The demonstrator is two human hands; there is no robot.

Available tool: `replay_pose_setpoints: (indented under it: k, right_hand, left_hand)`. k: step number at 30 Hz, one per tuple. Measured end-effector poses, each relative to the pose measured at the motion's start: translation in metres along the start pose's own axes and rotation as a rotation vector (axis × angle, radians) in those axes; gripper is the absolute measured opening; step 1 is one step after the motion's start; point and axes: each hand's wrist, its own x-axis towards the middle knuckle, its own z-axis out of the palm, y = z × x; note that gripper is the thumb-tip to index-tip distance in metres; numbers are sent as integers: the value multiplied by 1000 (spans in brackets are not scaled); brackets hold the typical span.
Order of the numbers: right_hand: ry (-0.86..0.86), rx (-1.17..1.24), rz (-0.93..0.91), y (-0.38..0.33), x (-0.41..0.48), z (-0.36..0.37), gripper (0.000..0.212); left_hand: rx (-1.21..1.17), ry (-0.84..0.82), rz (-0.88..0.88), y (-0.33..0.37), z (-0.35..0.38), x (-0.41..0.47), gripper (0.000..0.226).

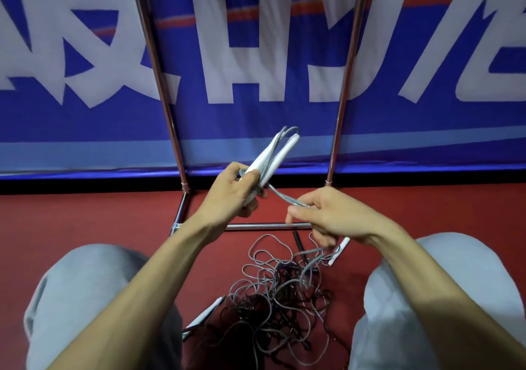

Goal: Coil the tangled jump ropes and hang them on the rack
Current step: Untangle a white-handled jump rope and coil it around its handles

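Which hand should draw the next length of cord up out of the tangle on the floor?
Right. The right hand pinches the grey cord that runs from the white handles down toward the tangle, and it sits almost directly above that tangle. The left hand is occupied gripping both handles.

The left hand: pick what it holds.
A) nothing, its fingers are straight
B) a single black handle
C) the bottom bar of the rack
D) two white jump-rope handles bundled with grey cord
D: the left hand grips two white handles side by side, and grey cord runs from them across to the right hand, which pinches it.
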Motion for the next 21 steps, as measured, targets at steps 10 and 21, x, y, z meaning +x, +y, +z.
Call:
replay_pose_setpoints:
  k: [10, 21]
  right_hand:
    - [216, -620, -314, 4, -7, -6, 11]
    - [505, -627, -614, 12, -1, -1, 22]
  left_hand:
    - [626, -101, 17, -26, -18, 15, 42]
    - [1121, -478, 160, -29, 2, -8, 38]
